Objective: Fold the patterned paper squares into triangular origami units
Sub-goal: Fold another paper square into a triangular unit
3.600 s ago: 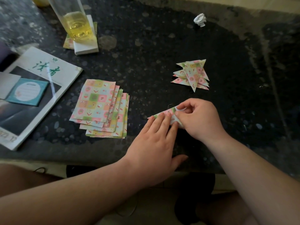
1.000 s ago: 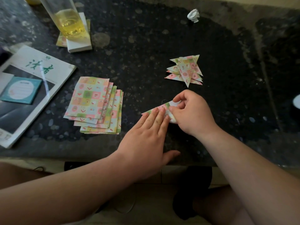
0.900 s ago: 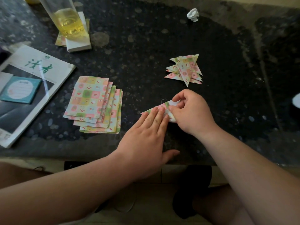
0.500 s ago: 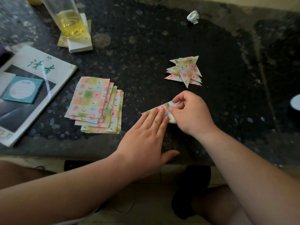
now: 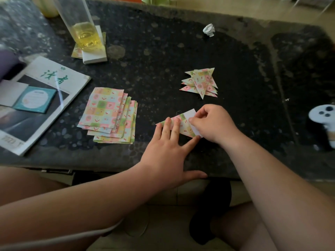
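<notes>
Fingers (image 5: 167,127) of the left hand (image 5: 163,156) press flat on the folded paper (image 5: 184,125); right hand (image 5: 213,122) seemingly pinches its white flap (image 5: 190,113).

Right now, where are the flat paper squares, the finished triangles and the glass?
Paper squares (image 5: 102,107), head view, middle of top sheet.
Finished triangles (image 5: 202,82), head view, topmost triangle's face.
Glass (image 5: 85,35), head view, its yellow liquid.
</notes>
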The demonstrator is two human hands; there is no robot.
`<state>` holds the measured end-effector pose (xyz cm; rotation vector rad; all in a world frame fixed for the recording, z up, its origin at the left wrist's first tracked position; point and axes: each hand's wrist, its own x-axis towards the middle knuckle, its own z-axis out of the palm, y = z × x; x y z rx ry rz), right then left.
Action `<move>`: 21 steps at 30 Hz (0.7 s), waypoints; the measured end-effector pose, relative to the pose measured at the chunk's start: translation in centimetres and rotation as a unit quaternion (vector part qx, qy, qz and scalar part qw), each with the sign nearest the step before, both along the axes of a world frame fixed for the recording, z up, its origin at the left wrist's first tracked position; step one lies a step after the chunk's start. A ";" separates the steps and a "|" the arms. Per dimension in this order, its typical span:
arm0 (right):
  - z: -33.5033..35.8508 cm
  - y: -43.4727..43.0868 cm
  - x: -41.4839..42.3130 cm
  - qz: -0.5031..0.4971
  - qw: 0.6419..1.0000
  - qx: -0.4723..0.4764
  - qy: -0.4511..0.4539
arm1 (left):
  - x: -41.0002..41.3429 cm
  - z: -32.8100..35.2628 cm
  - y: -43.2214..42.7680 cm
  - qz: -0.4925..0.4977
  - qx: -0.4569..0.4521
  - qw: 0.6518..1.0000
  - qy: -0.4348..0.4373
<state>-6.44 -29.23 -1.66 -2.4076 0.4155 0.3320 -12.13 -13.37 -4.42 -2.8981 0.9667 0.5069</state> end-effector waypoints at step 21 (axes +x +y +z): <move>0.7 1.2 0.2 0.099 0.982 -0.135 0.088 | 2.4 1.2 3.2 0.047 -0.012 0.998 0.045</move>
